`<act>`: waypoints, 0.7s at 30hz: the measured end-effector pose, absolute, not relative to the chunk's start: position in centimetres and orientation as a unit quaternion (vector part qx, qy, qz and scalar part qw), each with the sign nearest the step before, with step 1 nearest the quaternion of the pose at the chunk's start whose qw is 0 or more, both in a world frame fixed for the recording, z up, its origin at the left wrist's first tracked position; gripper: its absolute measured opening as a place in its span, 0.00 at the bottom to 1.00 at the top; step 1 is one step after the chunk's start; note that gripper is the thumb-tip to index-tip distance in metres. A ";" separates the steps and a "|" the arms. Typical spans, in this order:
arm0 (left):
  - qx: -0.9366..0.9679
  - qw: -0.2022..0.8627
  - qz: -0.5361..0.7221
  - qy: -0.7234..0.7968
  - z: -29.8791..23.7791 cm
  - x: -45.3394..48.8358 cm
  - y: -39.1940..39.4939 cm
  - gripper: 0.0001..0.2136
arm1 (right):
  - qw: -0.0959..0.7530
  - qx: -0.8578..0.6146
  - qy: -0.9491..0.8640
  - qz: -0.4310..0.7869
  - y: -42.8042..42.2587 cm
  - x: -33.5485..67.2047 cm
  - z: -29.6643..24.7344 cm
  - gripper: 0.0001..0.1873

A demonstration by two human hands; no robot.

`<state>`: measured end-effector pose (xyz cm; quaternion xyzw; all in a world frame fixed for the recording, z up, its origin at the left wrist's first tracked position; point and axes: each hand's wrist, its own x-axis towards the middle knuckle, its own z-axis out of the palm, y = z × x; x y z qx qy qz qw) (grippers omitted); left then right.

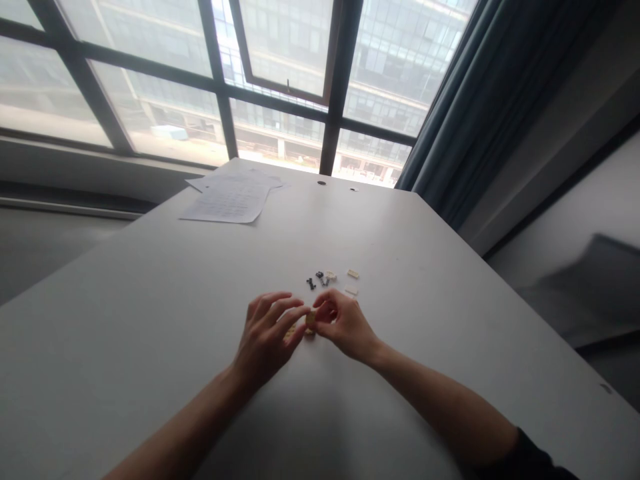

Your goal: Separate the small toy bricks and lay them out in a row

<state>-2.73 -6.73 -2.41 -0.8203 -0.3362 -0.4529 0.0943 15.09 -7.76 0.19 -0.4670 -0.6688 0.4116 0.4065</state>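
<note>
My left hand [267,337] and my right hand [343,323] meet over the middle of a white table [150,320]. Between their fingertips sits a small tan building-brick piece [311,321], pinched from both sides just above the tabletop. Beyond the hands lie a few loose small parts: two dark pieces [315,279], a pale rounded piece [331,275] and two cream flat bricks [353,281]. What lies under my left palm is hidden.
Printed paper sheets [231,197] lie at the table's far left. Two small round holes [321,183] sit near the far edge. A large window stands behind the table, with a blue-grey curtain [480,113] to the right.
</note>
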 end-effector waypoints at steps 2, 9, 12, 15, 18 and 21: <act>-0.824 0.088 -0.445 -0.340 -2.4 -2.7 -6.7 0.09 | 0.397 -0.469 -0.682 0.397 -7.7 15.1 -0.2 0.12; -0.778 0.044 -0.472 -0.413 -2.8 -3.8 -5.3 0.07 | 0.416 -0.541 -0.691 0.238 -2.8 19.2 -0.7 0.16; -0.756 0.032 -0.485 -0.439 -3.1 -4.4 -4.6 0.07 | 0.379 -0.592 -0.696 0.148 0.1 22.1 -0.3 0.16; -0.750 0.026 -0.486 -0.448 -3.3 -4.5 -4.4 0.07 | 0.283 -0.631 -0.716 0.093 1.9 24.0 -0.3 0.17; -0.752 0.023 -0.484 -0.446 -3.4 -4.4 -4.5 0.07 | 0.235 -0.648 -0.717 0.101 2.7 24.8 -0.9 0.15; -0.753 0.019 -0.484 -0.445 -3.4 -4.3 -4.6 0.06 | 0.217 -0.651 -0.720 0.102 2.9 24.9 -1.7 0.13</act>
